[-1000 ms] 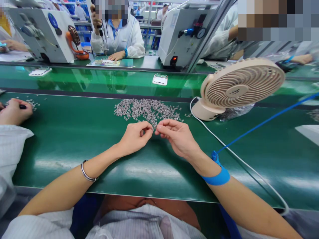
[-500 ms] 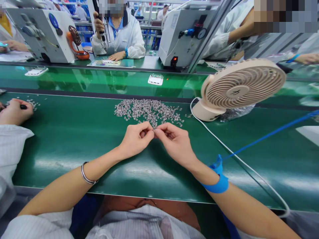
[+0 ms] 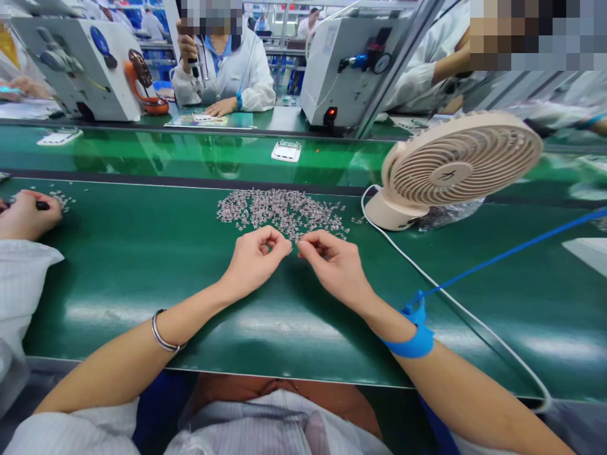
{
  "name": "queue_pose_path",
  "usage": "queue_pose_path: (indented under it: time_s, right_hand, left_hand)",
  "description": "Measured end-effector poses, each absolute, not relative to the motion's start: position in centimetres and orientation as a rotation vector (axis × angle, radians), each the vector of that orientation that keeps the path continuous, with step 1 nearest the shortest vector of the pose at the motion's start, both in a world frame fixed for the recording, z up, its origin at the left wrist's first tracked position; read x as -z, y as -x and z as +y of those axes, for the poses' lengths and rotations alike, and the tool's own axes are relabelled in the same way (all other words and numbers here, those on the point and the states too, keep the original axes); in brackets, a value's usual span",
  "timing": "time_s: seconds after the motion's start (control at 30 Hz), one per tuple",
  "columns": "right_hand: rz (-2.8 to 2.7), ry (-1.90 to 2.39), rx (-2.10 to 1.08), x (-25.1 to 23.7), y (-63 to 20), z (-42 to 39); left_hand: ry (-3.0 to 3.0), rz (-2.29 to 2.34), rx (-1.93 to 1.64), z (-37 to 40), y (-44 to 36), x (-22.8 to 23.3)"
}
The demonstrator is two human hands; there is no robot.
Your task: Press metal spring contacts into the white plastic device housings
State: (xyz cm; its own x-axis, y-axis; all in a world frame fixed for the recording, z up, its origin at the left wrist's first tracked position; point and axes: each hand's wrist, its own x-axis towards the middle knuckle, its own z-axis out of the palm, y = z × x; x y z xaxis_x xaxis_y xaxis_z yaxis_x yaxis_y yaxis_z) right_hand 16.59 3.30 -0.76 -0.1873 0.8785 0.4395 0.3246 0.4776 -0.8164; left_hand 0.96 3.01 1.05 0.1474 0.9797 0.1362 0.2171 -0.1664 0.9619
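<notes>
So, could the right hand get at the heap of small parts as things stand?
Most likely yes: the right hand is just at the near edge of the heap of small parts, with nothing visible blocking it; the fan stands off to the right.

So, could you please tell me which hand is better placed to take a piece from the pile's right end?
Probably the right hand: it is nearer that end of the pile, while the left hand lies farther left.

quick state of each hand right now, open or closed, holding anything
Left hand: pinched closed; too small to tell whether it holds anything.
Right hand: curled closed near the pile of small parts; cannot tell whether anything is held.
</notes>
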Motion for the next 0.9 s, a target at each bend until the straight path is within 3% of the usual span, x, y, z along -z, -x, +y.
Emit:
queue_pose_path:
  time_s: [0.17, 0.47, 0.7, 0.9]
  right_hand:
    - [-1.657, 1.026, -0.986, 0.4, -16.4, 2.9]
    - [-1.727, 1.076, -0.946, -0.3, -16.1, 2.4]
    - [-1.81, 1.24, -0.551, 1.0, -17.7, 4.4]
    - [-1.916, 1.359, -0.409, 1.5, -19.2, 6.5]
  left_hand:
    - [-1.696, 1.232, -1.047, 2.8, -1.1, -0.6]
    - [-1.713, 1.323, -1.088, 3.9, -0.4, -0.1]
    - [-1.807, 1.467, -1.035, 5.2, 0.4, 0.8]
    - [-2.039, 1.549, -0.938, 5.4, 0.4, 1.3]
